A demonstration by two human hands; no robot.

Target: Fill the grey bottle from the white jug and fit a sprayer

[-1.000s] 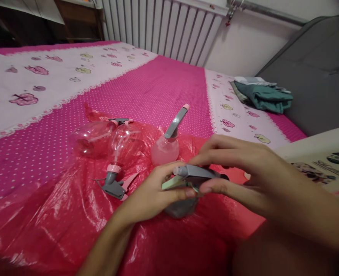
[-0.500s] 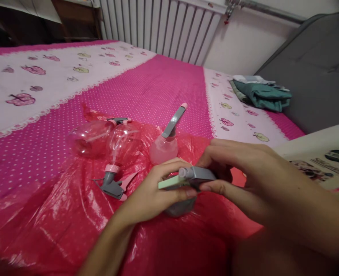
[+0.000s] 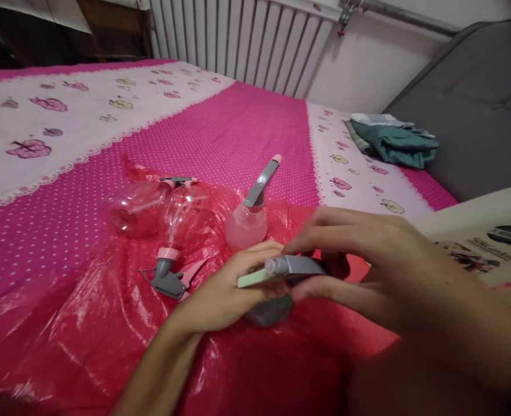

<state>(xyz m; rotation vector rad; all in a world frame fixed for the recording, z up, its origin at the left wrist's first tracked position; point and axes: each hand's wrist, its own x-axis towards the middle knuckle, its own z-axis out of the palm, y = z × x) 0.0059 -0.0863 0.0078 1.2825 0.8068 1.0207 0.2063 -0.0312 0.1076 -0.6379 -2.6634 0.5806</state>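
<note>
Near the front, a spray bottle stands upright with a clear body [image 3: 270,312], a grey spray head [image 3: 301,266] and a pale green trigger [image 3: 252,278]. Wrapped round its neck area is my left hand [image 3: 223,292], its fingers partly hidden behind the bottle. My right hand [image 3: 368,260] pinches the grey head from the right, between thumb and fingers. Just behind stands a pink spray bottle [image 3: 246,224] with a grey head. To the left lie two more clear pink bottles, one [image 3: 136,208] behind the other [image 3: 188,211], which has a grey spray head with a pink trigger.
Crumpled red plastic [image 3: 86,346] is spread under the bottles on a pink patterned bedspread [image 3: 255,127]. Folded clothes [image 3: 394,141] lie at the back right by a grey headboard [image 3: 476,110]. A cream printed bag [image 3: 489,231] is at the right; a radiator [image 3: 246,46] stands behind.
The grey spray head has shifted slightly left, and my right fingers have moved left along it. My left hand stays around the bottle. The other bottles have not moved.
</note>
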